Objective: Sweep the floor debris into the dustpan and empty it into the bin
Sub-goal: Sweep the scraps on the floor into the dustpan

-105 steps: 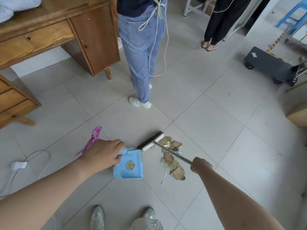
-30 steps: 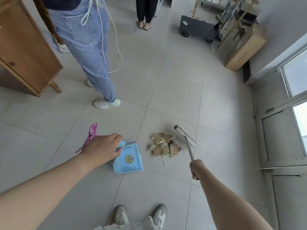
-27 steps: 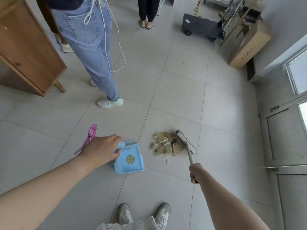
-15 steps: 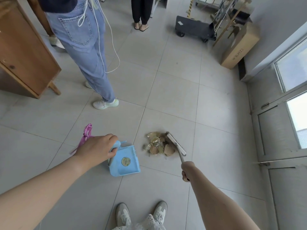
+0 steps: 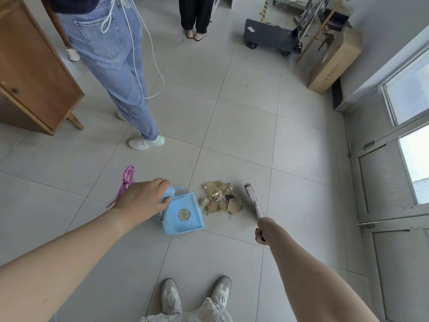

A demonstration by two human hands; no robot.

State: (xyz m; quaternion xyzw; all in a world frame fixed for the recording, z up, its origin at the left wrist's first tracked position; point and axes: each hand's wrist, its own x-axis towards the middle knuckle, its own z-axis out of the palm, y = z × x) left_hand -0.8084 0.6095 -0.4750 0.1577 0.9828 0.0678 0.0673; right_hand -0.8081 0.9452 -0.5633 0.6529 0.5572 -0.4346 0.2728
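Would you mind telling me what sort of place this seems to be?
Probably a workroom or storage-type office: grey tiled floor, a wooden desk, plus a black platform trolley and a long cardboard box against the wall.

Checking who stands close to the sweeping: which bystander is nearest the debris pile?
The person in blue jeans; their white sneaker is just beyond the debris pile, unlike the black-trousered person far back.

Smooth pale floor tiles [image 5: 243, 126] with a dull sheen. The dustpan [image 5: 183, 214] is glossy blue plastic. The debris [image 5: 222, 202] looks like torn brown cardboard and crinkled shiny wrappers. The cabinet [image 5: 32, 73] is varnished wood.
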